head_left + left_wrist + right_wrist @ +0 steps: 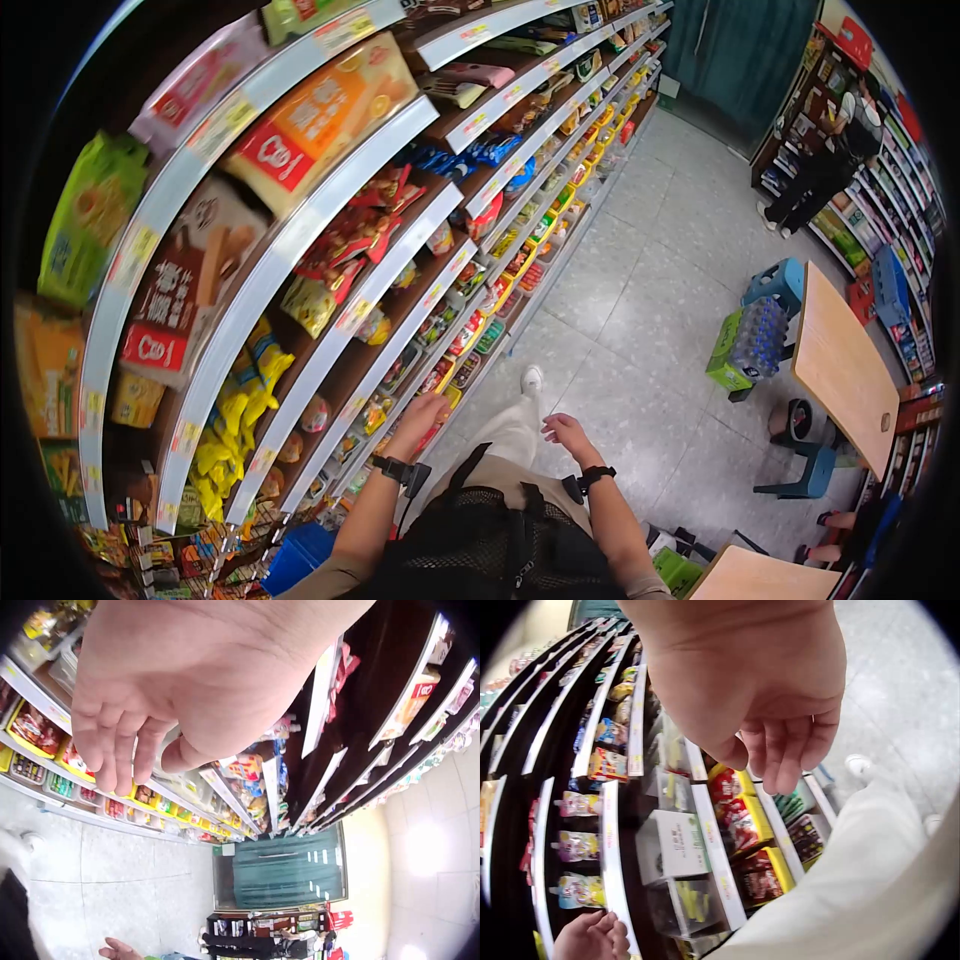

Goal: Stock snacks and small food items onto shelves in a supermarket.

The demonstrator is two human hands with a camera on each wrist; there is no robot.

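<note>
I stand in a shop aisle facing long snack shelves (300,240). My left hand (420,412) reaches toward a low shelf of small packets in yellow trays (462,335); its fingers (120,761) hang relaxed and hold nothing. In the right wrist view the left hand (592,937) sits by the white price rail (615,877), next to a white box (671,844). My right hand (565,432) hovers over my leg in light trousers (515,425), fingers (784,754) loosely curled and empty. Red packets (739,814) lie in a tray beneath it.
The tiled floor (640,300) stretches ahead. A wooden table (845,370), a blue stool (780,285) and a case of water bottles (750,340) stand to the right. Another person (830,165) stands at the far right shelves. A blue basket (300,555) sits by my left side.
</note>
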